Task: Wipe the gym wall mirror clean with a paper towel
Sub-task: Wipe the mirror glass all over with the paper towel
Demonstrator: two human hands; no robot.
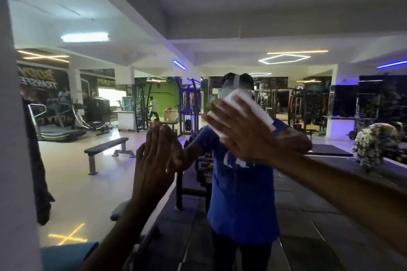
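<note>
The wall mirror [105, 167] fills almost the whole view and reflects the gym and me in a blue shirt. My right hand [240, 132] presses a folded white paper towel [253, 106] flat against the glass near the middle, fingers spread over it. My left hand [152, 160] rests flat on the mirror lower and to the left, fingers together, holding nothing. Its reflection meets it at the fingertips.
A white pillar or mirror edge [15, 138] runs down the left side. In the reflection stand a flat bench [105, 149], a treadmill [57, 130], a dumbbell rack [196, 174] and weight machines at the back.
</note>
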